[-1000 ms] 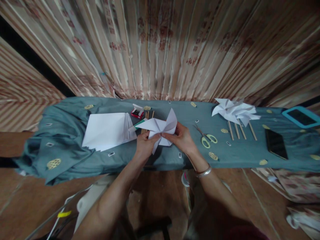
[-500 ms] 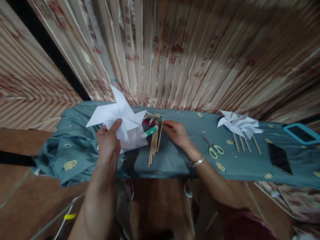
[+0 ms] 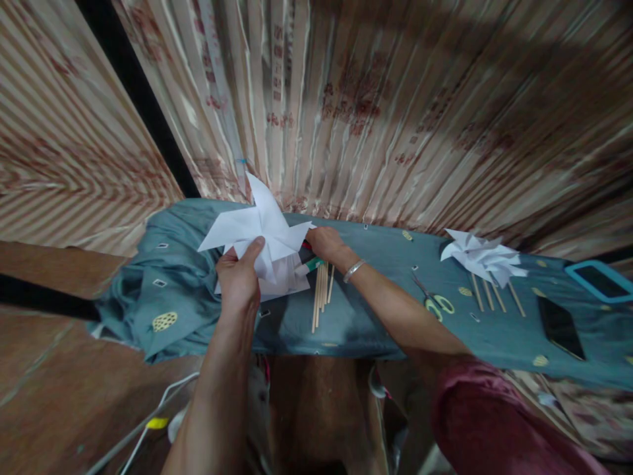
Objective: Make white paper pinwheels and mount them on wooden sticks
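Dimly lit: the white folded-paper pinwheel (image 3: 270, 227) looks brightest; the pleated beige curtain (image 3: 370, 112) darkens at upper right, stretched toward the edges.

free: cloth (image 3: 356, 328) between sticks (image 3: 322, 293) and scissors (image 3: 437, 305) | overhead: right arm (image 3: 395, 303) crossing | blocked: paper (image 3: 291, 276), pinwheel (image 3: 264, 227) above

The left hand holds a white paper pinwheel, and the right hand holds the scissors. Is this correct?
Not quite: in the head view, the scissors lie on the cloth, apart from the right hand. The left hand does hold a white paper pinwheel.
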A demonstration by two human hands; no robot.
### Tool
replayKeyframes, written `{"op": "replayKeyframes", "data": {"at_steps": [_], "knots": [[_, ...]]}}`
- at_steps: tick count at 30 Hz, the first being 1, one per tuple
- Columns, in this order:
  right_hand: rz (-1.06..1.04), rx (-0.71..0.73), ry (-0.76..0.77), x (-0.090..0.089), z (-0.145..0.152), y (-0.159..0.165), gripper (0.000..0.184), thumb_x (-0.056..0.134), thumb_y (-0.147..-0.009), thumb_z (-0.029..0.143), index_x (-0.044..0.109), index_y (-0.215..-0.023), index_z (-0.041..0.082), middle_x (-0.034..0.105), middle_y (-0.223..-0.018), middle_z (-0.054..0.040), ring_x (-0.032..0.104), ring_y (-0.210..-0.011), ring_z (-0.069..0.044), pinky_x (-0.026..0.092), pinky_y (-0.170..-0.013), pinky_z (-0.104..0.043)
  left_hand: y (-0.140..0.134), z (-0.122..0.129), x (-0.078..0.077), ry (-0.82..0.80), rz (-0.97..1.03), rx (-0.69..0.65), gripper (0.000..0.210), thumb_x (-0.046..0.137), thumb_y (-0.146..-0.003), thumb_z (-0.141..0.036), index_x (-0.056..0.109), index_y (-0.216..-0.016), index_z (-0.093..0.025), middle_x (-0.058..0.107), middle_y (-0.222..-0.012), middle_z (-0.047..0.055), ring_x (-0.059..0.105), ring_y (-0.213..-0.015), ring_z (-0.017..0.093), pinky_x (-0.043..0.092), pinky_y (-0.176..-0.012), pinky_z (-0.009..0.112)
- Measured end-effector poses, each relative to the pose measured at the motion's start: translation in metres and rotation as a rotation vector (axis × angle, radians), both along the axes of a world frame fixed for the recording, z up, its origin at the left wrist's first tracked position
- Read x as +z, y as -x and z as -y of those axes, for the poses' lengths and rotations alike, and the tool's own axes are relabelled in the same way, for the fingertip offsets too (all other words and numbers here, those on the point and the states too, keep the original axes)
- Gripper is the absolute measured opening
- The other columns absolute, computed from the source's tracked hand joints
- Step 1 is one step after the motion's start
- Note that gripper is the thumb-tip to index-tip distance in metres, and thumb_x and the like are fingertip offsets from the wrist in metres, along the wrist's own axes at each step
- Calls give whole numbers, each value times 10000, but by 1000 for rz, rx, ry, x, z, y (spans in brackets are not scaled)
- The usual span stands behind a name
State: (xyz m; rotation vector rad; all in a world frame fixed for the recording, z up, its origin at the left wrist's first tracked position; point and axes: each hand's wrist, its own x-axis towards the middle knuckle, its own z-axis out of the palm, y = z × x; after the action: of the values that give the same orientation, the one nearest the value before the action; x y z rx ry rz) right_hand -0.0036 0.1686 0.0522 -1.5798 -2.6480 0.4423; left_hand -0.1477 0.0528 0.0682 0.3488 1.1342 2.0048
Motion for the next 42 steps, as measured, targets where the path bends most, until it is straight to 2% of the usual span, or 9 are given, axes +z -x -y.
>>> {"op": "replayKeyframes", "data": {"at_steps": [6, 9, 13, 21, 24, 28, 32, 37, 42], "knots": [[48, -21, -52, 0, -7, -4, 159, 650, -806, 115, 758, -880, 205, 777, -963, -89, 678, -1024, -255, 474, -870, -309, 1, 1, -1, 5, -31, -8, 286, 870, -434, -262, 707, -640, -147, 715, -687, 13, 611, -597, 116, 515, -588, 220], [19, -5, -61, 3, -8, -5, 123, 669, -760, 78, 741, -771, 178, 772, -890, -88, 678, -983, -246, 457, -849, -304, 1, 1, -1, 3, -41, -15, 289, 869, -442, -270, 707, -648, -148, 716, -697, 16, 616, -611, 124, 520, -598, 230], [-28, 9, -71, 2, -9, -4, 168, 647, -727, 24, 687, -641, 163, 746, -764, -82, 676, -910, -230, 433, -819, -311, 1, 1, 1, 8, -50, -5, 281, 872, -436, -277, 692, -623, -167, 711, -688, 10, 608, -607, 134, 524, -613, 252], [-91, -16, -64, -6, -12, -3, 216, 663, -693, 31, 620, -545, 184, 675, -598, -44, 661, -843, -217, 437, -802, -320, 2, -1, 2, 30, -79, 14, 276, 865, -436, -296, 685, -619, -195, 718, -696, -10, 618, -635, 152, 529, -630, 269], [-82, -18, -55, -6, -13, -2, 191, 673, -681, 36, 637, -566, 184, 698, -639, -49, 665, -851, -224, 441, -800, -321, 1, -2, 1, 11, -75, 1, 261, 854, -453, -273, 694, -642, -189, 715, -698, -11, 626, -640, 148, 535, -668, 276], [-46, -17, -59, -5, -13, -1, 122, 644, -739, 60, 717, -727, 157, 755, -812, -92, 670, -898, -241, 439, -813, -332, 0, -2, 0, 8, -99, -3, 242, 848, -480, -276, 683, -636, -194, 704, -686, -19, 614, -625, 137, 523, -650, 266], [-8, -18, -49, -3, -10, -4, 179, 574, -831, 124, 751, -851, 130, 758, -943, -139, 673, -945, -271, 446, -835, -346, 1, -3, -2, 40, -142, -9, 283, 860, -474, -336, 664, -629, -202, 698, -687, -22, 602, -616, 139, 513, -620, 263], [3, -32, -22, 0, -6, -8, 259, 509, -884, 148, 745, -980, 103, 744, -1045, -178, 670, -1004, -295, 458, -860, -357, 1, -4, -3, 51, -184, -1, 310, 862, -476, -378, 667, -647, -209, 709, -720, -14, 614, -653, 152, 518, -629, 268], [-58, -65, 4, -1, -7, -7, 229, 530, -889, 149, 736, -966, 88, 735, -1081, -187, 660, -1044, -291, 456, -915, -358, -1, -5, -4, 39, -151, -26, 314, 877, -466, -360, 673, -646, -203, 695, -707, -15, 605, -640, 139, 512, -650, 264]]}}
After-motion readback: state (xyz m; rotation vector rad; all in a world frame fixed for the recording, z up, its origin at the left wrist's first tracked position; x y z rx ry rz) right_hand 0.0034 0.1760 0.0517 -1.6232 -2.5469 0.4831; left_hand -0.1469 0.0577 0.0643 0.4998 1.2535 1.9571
